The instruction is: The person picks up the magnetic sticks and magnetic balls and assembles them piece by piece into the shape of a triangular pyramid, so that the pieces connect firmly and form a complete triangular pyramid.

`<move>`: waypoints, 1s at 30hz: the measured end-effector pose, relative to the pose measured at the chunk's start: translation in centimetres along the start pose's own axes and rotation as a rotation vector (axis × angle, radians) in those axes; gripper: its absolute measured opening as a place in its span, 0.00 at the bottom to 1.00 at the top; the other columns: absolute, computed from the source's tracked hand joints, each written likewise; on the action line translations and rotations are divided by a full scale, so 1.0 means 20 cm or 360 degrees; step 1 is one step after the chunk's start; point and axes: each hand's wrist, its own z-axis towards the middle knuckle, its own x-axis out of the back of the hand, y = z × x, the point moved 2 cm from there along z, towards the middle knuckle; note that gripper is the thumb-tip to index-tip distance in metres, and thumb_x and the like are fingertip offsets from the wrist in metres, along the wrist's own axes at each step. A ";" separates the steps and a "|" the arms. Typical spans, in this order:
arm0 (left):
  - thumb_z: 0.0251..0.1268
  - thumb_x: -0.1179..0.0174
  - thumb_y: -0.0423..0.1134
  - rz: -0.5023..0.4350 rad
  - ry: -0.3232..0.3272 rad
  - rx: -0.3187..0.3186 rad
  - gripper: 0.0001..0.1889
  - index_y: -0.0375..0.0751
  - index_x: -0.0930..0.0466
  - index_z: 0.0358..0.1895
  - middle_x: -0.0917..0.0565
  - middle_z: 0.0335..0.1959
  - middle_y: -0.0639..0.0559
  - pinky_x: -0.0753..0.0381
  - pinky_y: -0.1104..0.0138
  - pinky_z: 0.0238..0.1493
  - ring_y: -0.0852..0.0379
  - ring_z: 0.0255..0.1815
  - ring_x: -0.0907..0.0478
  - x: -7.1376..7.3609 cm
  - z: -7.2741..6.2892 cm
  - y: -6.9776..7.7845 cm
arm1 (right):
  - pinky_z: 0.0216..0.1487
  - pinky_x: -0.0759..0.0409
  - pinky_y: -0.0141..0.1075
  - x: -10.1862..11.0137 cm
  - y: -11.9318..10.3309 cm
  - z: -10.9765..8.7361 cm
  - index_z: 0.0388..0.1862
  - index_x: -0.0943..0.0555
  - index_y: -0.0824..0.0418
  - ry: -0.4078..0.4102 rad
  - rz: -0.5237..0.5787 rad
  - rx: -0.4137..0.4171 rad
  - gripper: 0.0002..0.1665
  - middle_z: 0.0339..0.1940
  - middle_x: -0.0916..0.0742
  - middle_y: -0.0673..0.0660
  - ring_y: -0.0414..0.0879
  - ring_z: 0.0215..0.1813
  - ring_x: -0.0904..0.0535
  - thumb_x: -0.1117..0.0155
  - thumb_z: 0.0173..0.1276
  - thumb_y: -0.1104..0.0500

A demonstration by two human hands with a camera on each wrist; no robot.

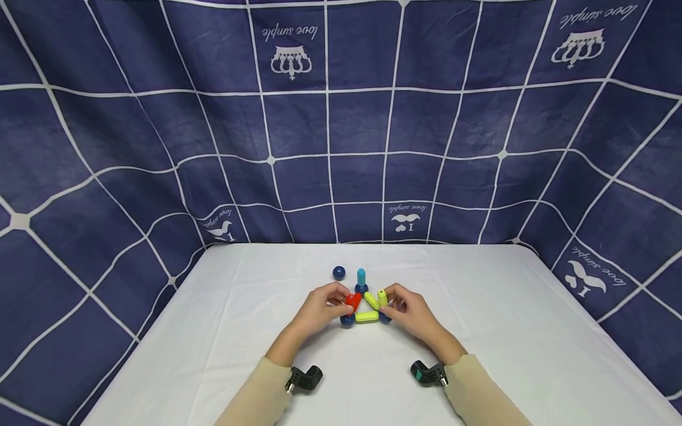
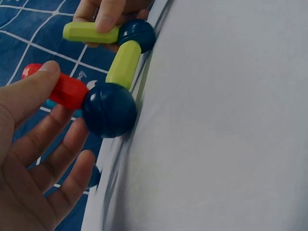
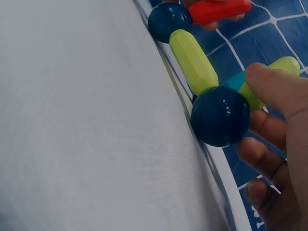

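On the white table (image 1: 224,355), dark blue balls and coloured rods form a triangle. My left hand (image 1: 318,309) pinches a red rod (image 2: 70,91) between thumb and fingers, its end on the front left ball (image 2: 109,110). My right hand (image 1: 417,316) pinches a yellow-green rod (image 1: 382,297) standing on the front right ball (image 3: 221,118). Another yellow-green rod (image 1: 366,317) links these two balls. A third yellow-green rod (image 1: 371,300) and a second red rod (image 1: 357,300) slant toward the back ball (image 1: 361,289), where a light blue rod (image 1: 361,276) stands upright.
A loose dark blue ball (image 1: 338,273) lies behind the triangle, to the left. Beyond the table's far edge hangs a navy cloth (image 1: 362,124) with a white grid. Each wrist wears a small black camera, the left camera (image 1: 306,377) and the right camera (image 1: 428,374).
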 end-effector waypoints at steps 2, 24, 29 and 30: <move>0.59 0.28 0.38 0.0020 0.0046 0.0017 0.11 0.47 0.18 0.43 0.14 0.37 0.53 0.21 0.70 0.44 0.60 0.38 0.20 -0.01 0.00 0.00 | 0.31 0.27 0.29 -0.01 0.00 0.00 0.45 0.19 0.51 0.0021 -0.0016 -0.0005 0.15 0.33 0.15 0.46 0.35 0.30 0.27 0.25 0.61 0.59; 0.58 0.28 0.34 0.0023 0.0142 -0.0003 0.14 0.45 0.18 0.46 0.12 0.38 0.49 0.21 0.73 0.37 0.60 0.35 0.21 -0.07 -0.01 0.01 | 0.25 0.35 0.28 -0.06 -0.05 0.00 0.42 0.19 0.50 0.0112 -0.0263 -0.0071 0.15 0.31 0.19 0.45 0.34 0.22 0.35 0.23 0.59 0.54; 0.58 0.28 0.34 0.0011 0.0141 0.0027 0.15 0.45 0.17 0.48 0.12 0.38 0.49 0.21 0.75 0.38 0.61 0.35 0.21 -0.08 -0.01 0.00 | 0.25 0.36 0.28 -0.07 -0.05 0.00 0.42 0.19 0.50 0.0131 -0.0267 -0.0062 0.15 0.31 0.20 0.44 0.34 0.23 0.36 0.23 0.58 0.54; 0.58 0.28 0.33 0.0008 0.0138 0.0033 0.15 0.45 0.17 0.48 0.12 0.38 0.49 0.21 0.75 0.38 0.61 0.35 0.21 -0.08 -0.01 0.00 | 0.25 0.36 0.28 -0.07 -0.05 0.00 0.42 0.19 0.49 0.0130 -0.0264 -0.0066 0.15 0.31 0.20 0.44 0.35 0.23 0.36 0.23 0.58 0.54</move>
